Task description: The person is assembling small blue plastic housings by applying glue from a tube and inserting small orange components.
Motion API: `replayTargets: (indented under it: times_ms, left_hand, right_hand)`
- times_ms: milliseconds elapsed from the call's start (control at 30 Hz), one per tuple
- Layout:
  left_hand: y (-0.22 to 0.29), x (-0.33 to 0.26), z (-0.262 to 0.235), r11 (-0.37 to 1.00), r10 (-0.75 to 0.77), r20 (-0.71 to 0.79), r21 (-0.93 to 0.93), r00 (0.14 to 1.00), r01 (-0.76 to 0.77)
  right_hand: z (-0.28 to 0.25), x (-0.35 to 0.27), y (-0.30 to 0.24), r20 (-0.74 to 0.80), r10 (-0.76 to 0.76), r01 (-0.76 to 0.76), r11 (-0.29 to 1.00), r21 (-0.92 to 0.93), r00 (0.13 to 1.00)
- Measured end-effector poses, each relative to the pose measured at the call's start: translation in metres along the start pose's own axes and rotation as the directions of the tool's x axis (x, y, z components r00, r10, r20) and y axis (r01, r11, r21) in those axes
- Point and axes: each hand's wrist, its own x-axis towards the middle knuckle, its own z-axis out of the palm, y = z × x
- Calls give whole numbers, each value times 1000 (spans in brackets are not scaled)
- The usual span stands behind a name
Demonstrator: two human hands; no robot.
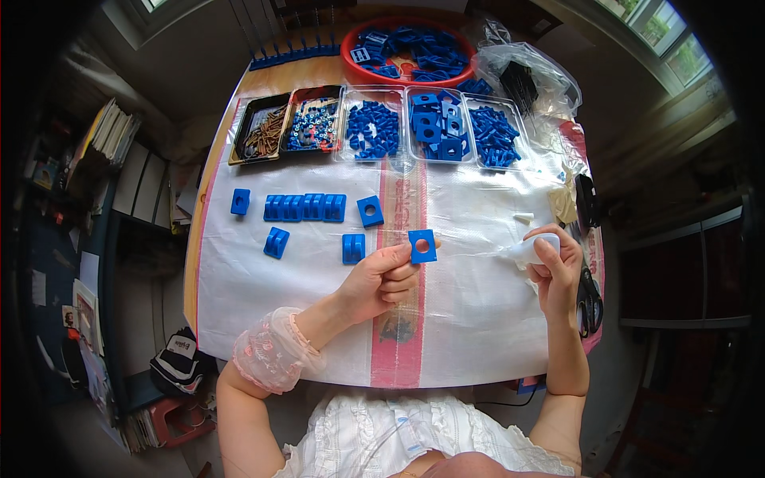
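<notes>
My left hand (381, 277) pinches a blue square plastic plate with a round hole (421, 246) between thumb and fingers, above the middle of the table. Over at the right, my right hand (555, 263) is closed round a small white rounded thing (539, 248), perhaps a squeeze bottle; its narrower end points left. Nearest the left hand lie a blue ribbed block (354, 248) and another blue holed plate (370, 211). A row of blue ribbed blocks (305, 207) sits further left, with a single block (276, 242) below it and a small blue piece (240, 201) beside it.
Along the back stand trays of brass-coloured screws (264, 135), small mixed bits (315, 126), blue parts (373, 129), holed plates (438, 127) and blue pegs (495, 135). Behind them is a red basin (347, 57). Black scissors (590, 303) lie at the right edge.
</notes>
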Motion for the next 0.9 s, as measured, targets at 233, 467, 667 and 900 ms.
replayTargets:
  times_ms: [233,467,667,900]
  left_hand:
    - [1,0,1,1000,9,45,3,999,-10]
    - [0,0,1,1000,-3,1,-12,1000,3]
    - [-1,1,-2,1000,-4,-5,-9,1000,3]
    - [-1,0,-1,1000,-1,11,-13,1000,1]
  right_hand:
    - [1,0,0,2,13,-13,1000,2,1000]
    - [0,-1,0,2,11,-11,1000,10,1000]
    - [0,0,0,3,13,-13,1000,11,1000]
    - [0,0,1,0,15,-15,1000,15,1000]
